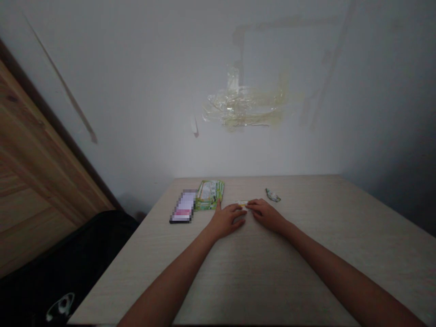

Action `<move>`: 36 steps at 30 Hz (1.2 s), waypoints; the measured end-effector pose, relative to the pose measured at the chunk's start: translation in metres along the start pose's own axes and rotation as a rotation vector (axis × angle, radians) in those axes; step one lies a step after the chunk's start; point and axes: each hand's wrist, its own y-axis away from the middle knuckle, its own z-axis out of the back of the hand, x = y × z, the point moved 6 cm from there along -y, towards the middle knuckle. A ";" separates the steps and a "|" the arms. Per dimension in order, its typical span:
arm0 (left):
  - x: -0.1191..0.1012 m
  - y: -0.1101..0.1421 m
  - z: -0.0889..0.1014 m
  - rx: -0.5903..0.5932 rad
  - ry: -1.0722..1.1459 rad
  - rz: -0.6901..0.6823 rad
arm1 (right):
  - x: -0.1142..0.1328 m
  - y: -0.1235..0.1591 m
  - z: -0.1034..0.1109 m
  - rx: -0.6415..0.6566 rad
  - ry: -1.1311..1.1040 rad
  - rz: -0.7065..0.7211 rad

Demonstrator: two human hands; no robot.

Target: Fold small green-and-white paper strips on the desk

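Observation:
On the table, a small pale strip with a yellow edge [241,203], perhaps folded paper, lies between my hands. My left hand [227,220] rests at its left side, palm down, with the fingers spread. One finger of it points up beside a green-and-white printed packet [210,193]. My right hand [265,214] reaches in from the right, its bent fingertips together on the strip's right end. The strip is partly covered by my fingers, so its full shape is hidden. Right of my hands lies a small crumpled green-and-white piece [273,195], apart from them.
A phone [183,207], its screen blurred out, lies left of the packet. The light wooden table [218,281] meets a white wall [136,91] bearing patches of clear tape [243,106]. To the left are a dark bag-like thing [85,254] and a wooden panel [30,159].

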 end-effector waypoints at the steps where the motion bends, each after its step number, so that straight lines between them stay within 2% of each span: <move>1: -0.001 0.000 0.001 -0.002 -0.005 -0.007 | -0.001 0.000 0.000 -0.003 0.001 -0.001; 12: 0.000 -0.001 0.003 0.005 -0.003 -0.041 | -0.001 0.000 0.001 -0.008 0.000 -0.007; 28: 0.007 0.001 -0.004 -0.017 0.014 0.027 | -0.003 0.002 0.000 -0.019 -0.008 0.004; 36: 0.004 -0.001 0.000 -0.033 0.029 0.026 | 0.000 0.003 0.001 -0.032 0.005 -0.021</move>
